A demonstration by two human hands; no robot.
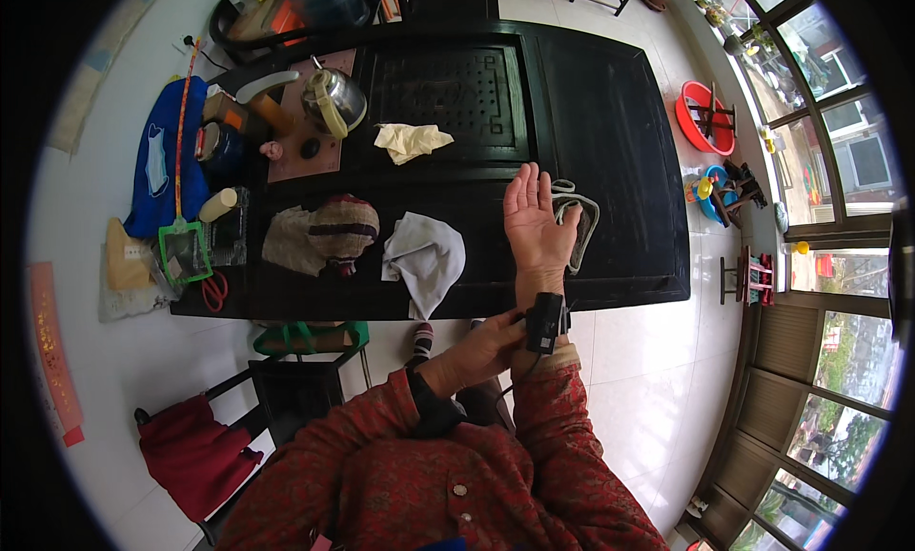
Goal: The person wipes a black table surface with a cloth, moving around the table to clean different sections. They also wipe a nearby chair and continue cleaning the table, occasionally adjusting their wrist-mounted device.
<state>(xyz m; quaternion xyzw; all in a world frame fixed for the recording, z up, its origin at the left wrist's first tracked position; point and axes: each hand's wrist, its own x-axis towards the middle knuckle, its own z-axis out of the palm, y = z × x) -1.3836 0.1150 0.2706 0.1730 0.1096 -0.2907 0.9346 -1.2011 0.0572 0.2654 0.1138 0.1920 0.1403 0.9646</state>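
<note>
My right hand (535, 218) is held palm up above the black table (615, 158), fingers spread and nothing in it. A black box-shaped device (545, 323) is strapped to its wrist, with a thin cable. The fingers of my left hand (475, 352) grip that device's left side. Partly hidden behind my right thumb lies a dark fabric item with pale green trim (587, 229). To the left are a crumpled light grey cloth (427, 254), a striped knitted cloth item (344, 229) and a crumpled cream cloth (412, 142).
A glass-and-metal kettle (334, 100) stands on a pink mat (304, 147) at the back left. Red-handled scissors (214, 291) and a green-framed fly swatter (184, 252) lie by the left edge. A chair holds dark red cloth (193, 454). Basins stand beyond the table's right edge.
</note>
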